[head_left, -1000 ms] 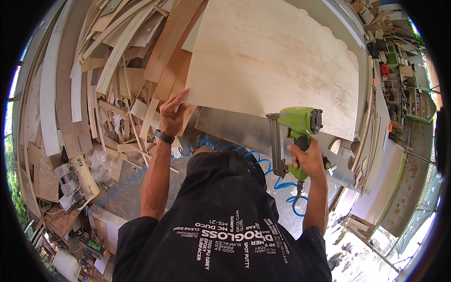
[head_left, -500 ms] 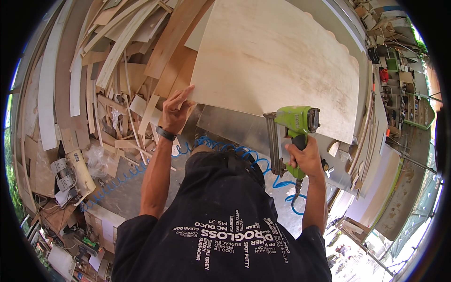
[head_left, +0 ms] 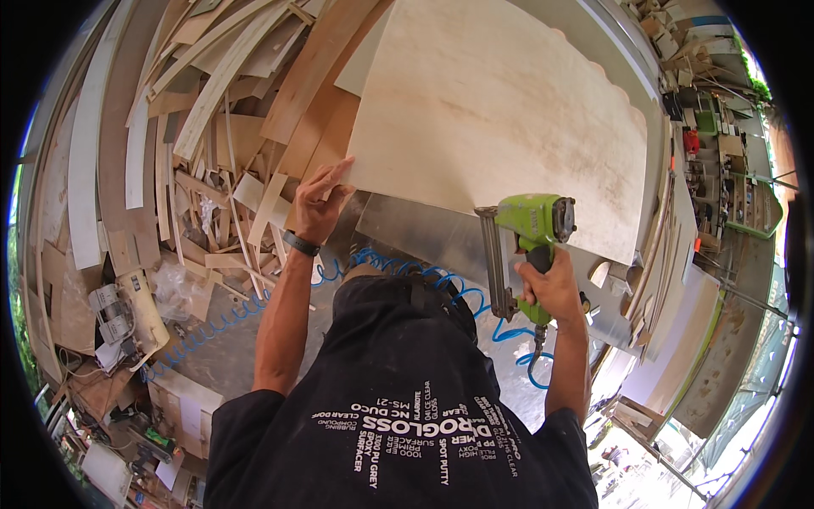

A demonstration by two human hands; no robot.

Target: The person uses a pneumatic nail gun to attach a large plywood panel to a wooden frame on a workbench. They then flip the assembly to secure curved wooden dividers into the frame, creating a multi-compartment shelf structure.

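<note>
The left hand (head_left: pixel 319 206) lies loosely spread at a corner of the pale board (head_left: pixel 492 114) on the counter (head_left: pixel 411 222), while the right hand (head_left: pixel 553 284), well apart, clasps a green nail gun (head_left: pixel 530 216) by the board's near edge, what is done or remaining being unclear.

- Open room is stretching over the pale panel (head_left: pixel 500 110).
- Wood offcuts (head_left: pixel 270 209) are crowding left of my left hand (head_left: pixel 319 205).
- A blue hose (head_left: pixel 509 334) is looping below my right hand (head_left: pixel 551 285).

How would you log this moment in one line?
left hand: at corner of wooden panel | right hand: gripping green nail gun
</note>
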